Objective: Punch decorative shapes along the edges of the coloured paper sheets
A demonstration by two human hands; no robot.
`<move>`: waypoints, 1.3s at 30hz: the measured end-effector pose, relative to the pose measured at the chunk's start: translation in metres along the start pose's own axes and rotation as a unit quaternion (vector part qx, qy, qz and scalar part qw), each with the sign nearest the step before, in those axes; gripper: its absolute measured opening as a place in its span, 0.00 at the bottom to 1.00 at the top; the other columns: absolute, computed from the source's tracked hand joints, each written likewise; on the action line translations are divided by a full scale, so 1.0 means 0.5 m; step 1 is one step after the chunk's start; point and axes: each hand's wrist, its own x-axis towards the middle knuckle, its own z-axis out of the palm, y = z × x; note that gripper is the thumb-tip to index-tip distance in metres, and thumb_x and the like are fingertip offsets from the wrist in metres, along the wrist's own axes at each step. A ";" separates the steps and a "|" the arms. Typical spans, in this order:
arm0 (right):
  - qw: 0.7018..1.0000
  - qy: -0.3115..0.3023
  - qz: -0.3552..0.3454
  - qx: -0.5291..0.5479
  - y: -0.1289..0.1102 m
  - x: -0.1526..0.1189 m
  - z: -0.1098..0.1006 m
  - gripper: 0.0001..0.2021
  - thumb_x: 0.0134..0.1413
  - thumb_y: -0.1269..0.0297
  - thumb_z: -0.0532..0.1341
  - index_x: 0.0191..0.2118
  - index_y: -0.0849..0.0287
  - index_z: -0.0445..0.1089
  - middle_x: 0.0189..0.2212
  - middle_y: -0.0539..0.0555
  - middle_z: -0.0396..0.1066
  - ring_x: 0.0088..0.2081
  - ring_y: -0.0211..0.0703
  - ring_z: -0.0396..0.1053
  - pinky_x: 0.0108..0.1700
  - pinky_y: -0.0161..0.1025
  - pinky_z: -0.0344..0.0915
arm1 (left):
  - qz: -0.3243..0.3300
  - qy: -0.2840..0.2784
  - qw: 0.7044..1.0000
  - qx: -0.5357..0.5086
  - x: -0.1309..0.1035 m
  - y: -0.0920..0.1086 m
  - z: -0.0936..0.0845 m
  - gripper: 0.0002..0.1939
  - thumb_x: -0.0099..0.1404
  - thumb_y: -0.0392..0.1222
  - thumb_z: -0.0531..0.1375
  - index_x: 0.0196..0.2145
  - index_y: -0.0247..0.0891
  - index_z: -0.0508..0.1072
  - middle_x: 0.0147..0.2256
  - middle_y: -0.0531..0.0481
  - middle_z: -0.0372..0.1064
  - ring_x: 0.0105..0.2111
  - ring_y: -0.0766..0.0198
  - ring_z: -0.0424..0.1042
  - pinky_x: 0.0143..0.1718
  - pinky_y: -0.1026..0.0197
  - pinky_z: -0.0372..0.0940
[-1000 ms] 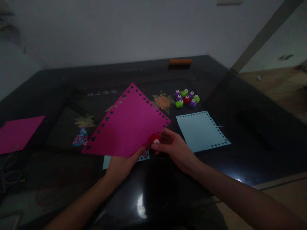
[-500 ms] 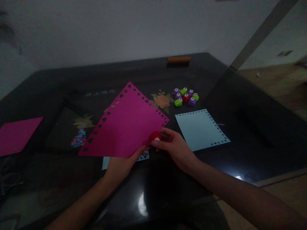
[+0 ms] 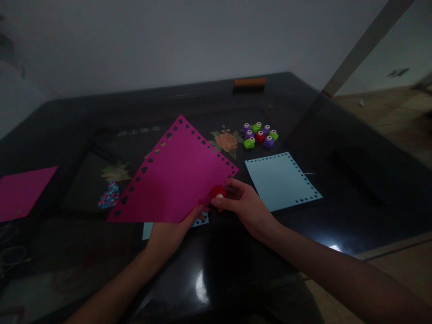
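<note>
My left hand point(image 3: 177, 229) grips the lower edge of a pink sheet of paper point(image 3: 175, 175), thumb on top. Shaped holes run along the sheet's upper left and upper right edges. A red paper punch point(image 3: 218, 192) with a white button is pinched in my right hand point(image 3: 245, 204), its body against the sheet's right edge. Whether the paper sits in the punch's slot I cannot tell. Beneath the pink sheet, part of a light blue sheet point(image 3: 147, 230) shows on the table. To the right lies another light blue sheet point(image 3: 281, 180) with holes along its edges.
Several purple, green and red punches point(image 3: 259, 136) stand grouped on the dark glossy table point(image 3: 209, 101). A pile of pink and blue bits point(image 3: 110, 195) lies left, beyond it another pink sheet point(image 3: 23, 191). Scissors point(image 3: 13, 255) rest at lower left, a brown roll point(image 3: 249, 83) at the back.
The view has shifted slightly. Both hands keep their hold on the pink sheet and the red paper punch, with almost no movement.
</note>
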 end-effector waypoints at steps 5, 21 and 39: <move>1.000 -0.003 -0.006 -0.014 -0.001 -0.001 -0.001 0.16 0.34 0.66 0.70 0.35 0.56 0.71 0.33 0.50 0.72 0.32 0.38 0.67 0.34 0.38 0.63 | 0.013 -0.008 1.000 0.017 -0.001 -0.006 0.002 0.09 0.60 0.45 0.57 0.28 0.44 0.77 0.29 0.52 0.77 0.39 0.54 0.74 0.56 0.47 0.55; 1.000 0.002 -0.014 -0.002 0.001 -0.001 0.000 0.16 0.33 0.67 0.71 0.34 0.57 0.72 0.32 0.49 0.72 0.32 0.37 0.67 0.32 0.35 0.63 | 0.038 0.005 0.997 0.064 -0.003 -0.002 0.000 0.12 0.62 0.47 0.54 0.29 0.44 0.77 0.28 0.53 0.77 0.35 0.55 0.76 0.51 0.48 0.63; 1.000 0.001 -0.011 0.022 0.001 0.002 0.001 0.16 0.33 0.69 0.71 0.34 0.57 0.72 0.32 0.49 0.73 0.32 0.38 0.69 0.38 0.39 0.65 | 0.132 0.017 0.981 0.141 -0.010 -0.032 0.000 0.13 0.65 0.46 0.52 0.38 0.46 0.76 0.33 0.52 0.78 0.36 0.56 0.76 0.46 0.52 0.68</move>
